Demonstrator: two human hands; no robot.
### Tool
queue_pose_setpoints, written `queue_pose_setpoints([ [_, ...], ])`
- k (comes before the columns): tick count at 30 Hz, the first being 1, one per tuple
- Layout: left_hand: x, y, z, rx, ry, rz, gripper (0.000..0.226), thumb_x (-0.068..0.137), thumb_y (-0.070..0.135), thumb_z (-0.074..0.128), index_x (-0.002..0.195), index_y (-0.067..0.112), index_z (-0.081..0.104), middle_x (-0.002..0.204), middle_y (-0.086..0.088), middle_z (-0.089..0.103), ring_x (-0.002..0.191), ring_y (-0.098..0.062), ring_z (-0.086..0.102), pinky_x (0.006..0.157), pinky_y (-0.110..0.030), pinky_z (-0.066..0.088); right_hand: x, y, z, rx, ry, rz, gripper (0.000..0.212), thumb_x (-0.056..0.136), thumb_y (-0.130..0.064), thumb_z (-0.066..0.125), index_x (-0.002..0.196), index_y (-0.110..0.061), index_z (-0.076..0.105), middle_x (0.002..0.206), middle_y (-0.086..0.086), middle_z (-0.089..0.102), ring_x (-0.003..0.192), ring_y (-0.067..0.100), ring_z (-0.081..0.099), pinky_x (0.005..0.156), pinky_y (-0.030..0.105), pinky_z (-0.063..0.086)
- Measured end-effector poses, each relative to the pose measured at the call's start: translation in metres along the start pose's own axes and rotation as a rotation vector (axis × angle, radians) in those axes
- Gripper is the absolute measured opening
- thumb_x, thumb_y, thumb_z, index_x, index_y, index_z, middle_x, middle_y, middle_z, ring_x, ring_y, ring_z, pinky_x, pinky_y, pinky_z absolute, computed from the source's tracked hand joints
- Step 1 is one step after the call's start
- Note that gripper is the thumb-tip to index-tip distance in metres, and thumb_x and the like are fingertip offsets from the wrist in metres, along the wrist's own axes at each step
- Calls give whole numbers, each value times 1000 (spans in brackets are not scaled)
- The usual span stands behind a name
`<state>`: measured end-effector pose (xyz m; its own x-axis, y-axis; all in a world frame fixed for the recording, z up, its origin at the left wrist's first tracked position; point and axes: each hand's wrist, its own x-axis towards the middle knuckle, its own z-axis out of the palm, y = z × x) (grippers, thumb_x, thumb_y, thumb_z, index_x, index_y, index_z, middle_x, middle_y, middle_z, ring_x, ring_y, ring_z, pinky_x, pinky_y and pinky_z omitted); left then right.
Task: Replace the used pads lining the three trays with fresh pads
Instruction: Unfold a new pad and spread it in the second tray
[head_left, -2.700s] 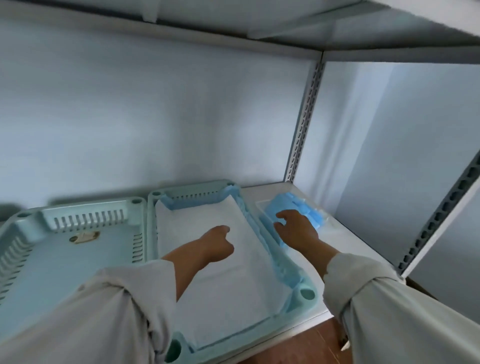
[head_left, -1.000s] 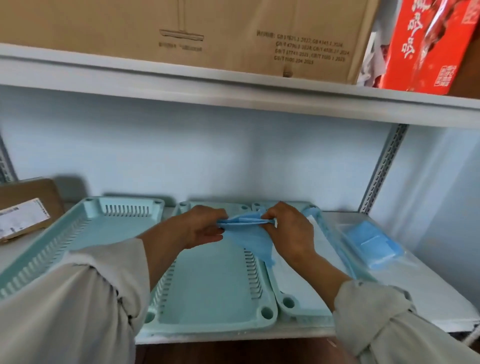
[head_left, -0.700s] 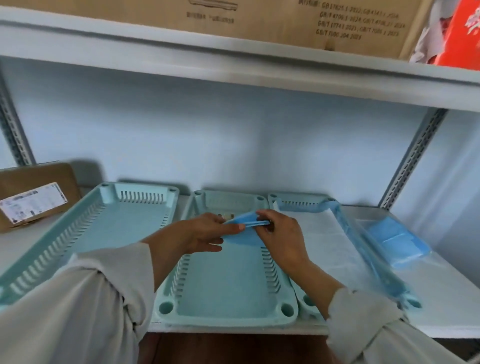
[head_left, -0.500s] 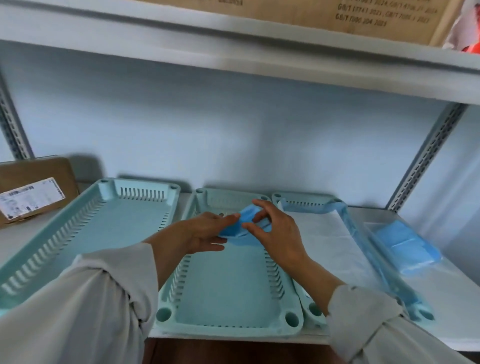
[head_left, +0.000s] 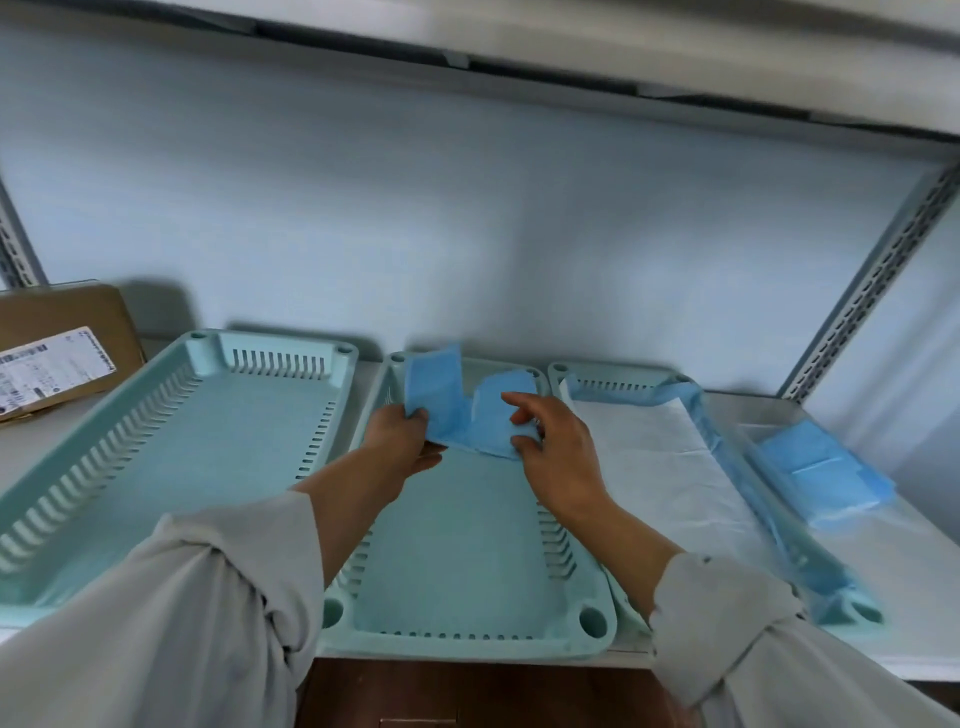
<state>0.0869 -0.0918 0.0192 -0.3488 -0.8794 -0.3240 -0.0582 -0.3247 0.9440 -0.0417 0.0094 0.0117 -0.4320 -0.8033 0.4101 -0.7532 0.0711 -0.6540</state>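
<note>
Three pale green trays stand side by side on a white shelf. The left tray (head_left: 171, 467) is bare inside. Over the far end of the bare middle tray (head_left: 467, 566), a folded blue pad (head_left: 467, 410) is partly unfolded, one flap standing up. My left hand (head_left: 397, 441) pinches its left edge. My right hand (head_left: 556, 441) holds its right part between thumb and fingers. The right tray (head_left: 852, 608) is lined with a spread pad (head_left: 670, 467), white side up, with blue edges lapping its rim.
A clear packet of folded blue pads (head_left: 815, 473) lies on the shelf right of the trays. A cardboard box (head_left: 57, 353) with a label stands at the far left. An upper shelf hangs overhead, and a slotted metal upright (head_left: 878, 270) rises at the right.
My right hand took a folded pad from the packet at the right and brought it over the middle tray. Both hands have since pulled it apart, so it is wider now.
</note>
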Motion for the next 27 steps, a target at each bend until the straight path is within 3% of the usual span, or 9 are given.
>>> queue_pose_setpoints([
  [2,-2,5,1,-49,29,59,29,99,10,42,122,-6,51,96,-15,58,69,-20,57,66,-30,52,0,3,2,-30,-32,87,41,85,-3,62,124,-17,60,115,3,60,99,12,55,85,11,38],
  [5,-5,10,1,-31,47,132,28,97,9,49,117,-9,56,100,-16,59,83,-29,61,69,-34,55,1,2,10,46,-160,275,38,86,-31,66,121,-16,62,104,2,66,83,15,64,83,26,52],
  [8,-9,12,2,-2,21,172,25,94,11,55,109,-9,59,94,-18,62,74,-27,63,55,-24,57,5,-4,18,58,-289,349,77,72,-77,49,122,-20,62,100,-1,67,87,14,63,75,23,46],
  [9,-10,12,3,14,4,180,24,93,12,57,106,-8,60,90,-17,63,70,-24,63,54,-23,57,7,-6,19,67,-320,355,85,67,-82,45,123,-21,61,101,-2,66,91,14,61,76,22,45],
  [12,-11,14,3,32,-41,189,17,91,15,60,93,-2,60,77,-11,63,64,-19,62,48,-18,56,11,-11,18,41,-356,397,67,80,-61,59,130,-19,54,121,-2,63,113,18,60,92,27,44],
  [16,-14,17,3,120,-89,184,20,87,23,66,84,4,62,75,-9,64,60,-16,62,41,-13,49,12,-12,21,127,-225,334,37,84,-25,67,118,-11,63,116,6,68,104,20,64,91,34,52],
  [21,-20,24,2,176,-128,196,35,81,29,72,103,2,64,85,-9,68,68,-17,65,49,-17,51,9,-25,15,454,-259,412,36,87,-28,62,122,-19,58,119,-1,63,111,15,58,86,28,47],
  [24,-23,27,1,169,-148,198,41,80,25,73,112,1,63,102,-15,70,87,-26,68,69,-28,57,10,-32,11,657,-218,465,27,91,-25,56,115,-18,62,111,-1,69,106,12,63,83,27,49],
  [27,-27,28,-1,114,-167,198,43,81,15,73,120,3,59,110,-16,67,95,-29,67,75,-33,56,11,-38,10,624,-130,420,19,90,-12,58,105,-7,68,104,10,72,97,20,68,75,24,56],
])
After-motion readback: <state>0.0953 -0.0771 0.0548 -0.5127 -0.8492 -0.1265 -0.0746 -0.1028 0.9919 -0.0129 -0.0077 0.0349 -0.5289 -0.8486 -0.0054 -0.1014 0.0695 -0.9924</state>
